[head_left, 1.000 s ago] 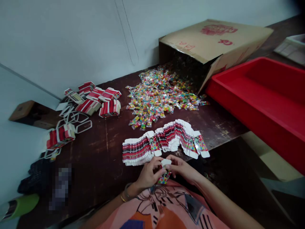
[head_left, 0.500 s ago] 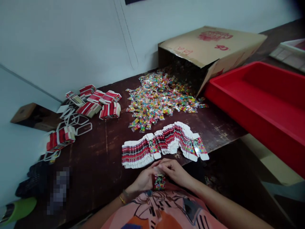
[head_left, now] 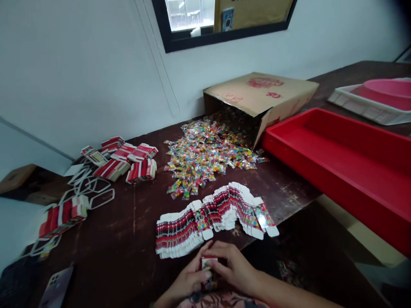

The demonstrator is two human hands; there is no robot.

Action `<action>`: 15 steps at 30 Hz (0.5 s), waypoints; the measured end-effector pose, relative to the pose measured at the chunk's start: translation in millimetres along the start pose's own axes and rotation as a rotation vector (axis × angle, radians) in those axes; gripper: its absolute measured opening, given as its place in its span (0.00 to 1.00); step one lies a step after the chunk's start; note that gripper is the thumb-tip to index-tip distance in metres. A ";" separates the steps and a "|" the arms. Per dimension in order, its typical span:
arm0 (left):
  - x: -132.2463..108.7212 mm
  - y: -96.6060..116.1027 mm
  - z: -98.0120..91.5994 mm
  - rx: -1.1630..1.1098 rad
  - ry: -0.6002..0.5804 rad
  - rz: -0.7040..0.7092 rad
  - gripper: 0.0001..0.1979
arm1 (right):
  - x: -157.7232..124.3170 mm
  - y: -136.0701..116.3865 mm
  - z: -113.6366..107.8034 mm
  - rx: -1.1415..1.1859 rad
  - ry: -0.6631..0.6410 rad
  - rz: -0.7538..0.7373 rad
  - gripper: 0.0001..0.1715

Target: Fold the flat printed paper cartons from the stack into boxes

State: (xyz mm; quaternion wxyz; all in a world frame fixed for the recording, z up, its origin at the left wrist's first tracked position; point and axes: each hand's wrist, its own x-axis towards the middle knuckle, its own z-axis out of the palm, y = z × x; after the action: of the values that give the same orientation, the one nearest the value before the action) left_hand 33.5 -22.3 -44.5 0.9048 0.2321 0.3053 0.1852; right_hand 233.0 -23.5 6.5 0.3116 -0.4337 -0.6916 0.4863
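Close to my body, a small printed carton [head_left: 209, 273] is held between both hands. My left hand [head_left: 190, 273] grips its left side, with the thumb on the front. My right hand [head_left: 233, 265] closes around the other side, its thumb pressing near the carton's top. Fingers cover much of the carton, so I cannot tell whether its top is folded in. Just beyond the hands, a long fanned row of flat red-and-white cartons [head_left: 180, 233] lies on the dark table [head_left: 118, 244]. Behind that row spreads a heap of wrapped candies [head_left: 202, 154].
A cardboard box [head_left: 257, 92] lies on its side, with candies at its mouth. The red tray [head_left: 340, 171] juts over the table's right edge. Bundled cartons [head_left: 141, 171] and white strap loops [head_left: 102, 199] lie left; a phone [head_left: 56, 288] sits near left. Farther right is a white tray [head_left: 349, 100].
My view has tilted up, bringing a framed window into sight. The right thumb has moved onto the carton's top, and its printed front is now more covered by my fingers.
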 end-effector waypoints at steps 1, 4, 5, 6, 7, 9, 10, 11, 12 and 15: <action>0.7 1.2 1.6 -0.021 -0.020 0.004 0.41 | 0.9 -0.1 -0.7 0.019 0.026 0.022 0.13; 1.3 6.0 8.3 -0.101 -0.081 0.009 0.38 | 4.6 -0.7 -4.5 -0.008 -0.020 -0.022 0.13; 0.8 7.5 10.2 -0.117 -0.089 0.008 0.38 | 5.5 -1.1 -5.9 -0.027 -0.051 -0.056 0.14; 0.0 8.6 11.5 -0.130 -0.087 0.010 0.38 | 6.1 -1.3 -7.1 -0.048 -0.078 -0.087 0.14; -1.1 9.5 12.3 -0.138 -0.082 0.011 0.38 | 6.3 -1.2 -8.1 -0.075 -0.097 -0.115 0.15; -3.6 10.2 12.4 -0.128 -0.056 0.003 0.35 | 6.4 1.0 -9.3 -0.102 -0.127 -0.136 0.15; -4.5 10.0 11.9 -0.107 -0.040 -0.014 0.33 | 6.5 3.4 -9.4 -0.074 -0.120 -0.111 0.15; -5.2 9.6 11.2 -0.082 -0.019 -0.029 0.29 | 6.7 7.0 -9.1 -0.007 -0.097 -0.055 0.15; -5.4 9.1 10.5 -0.058 -0.001 -0.047 0.25 | 7.1 11.5 -8.2 0.096 -0.066 0.029 0.16; -3.3 8.1 9.1 -0.088 0.011 -0.070 0.20 | 8.6 27.2 -3.5 0.477 -0.064 0.313 0.22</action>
State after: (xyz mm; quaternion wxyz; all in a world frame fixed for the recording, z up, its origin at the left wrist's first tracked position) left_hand 35.3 -20.0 -32.2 0.9183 0.1804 0.3097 0.1681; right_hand 240.4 -10.2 -17.9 0.3042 -0.4341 -0.4919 0.6907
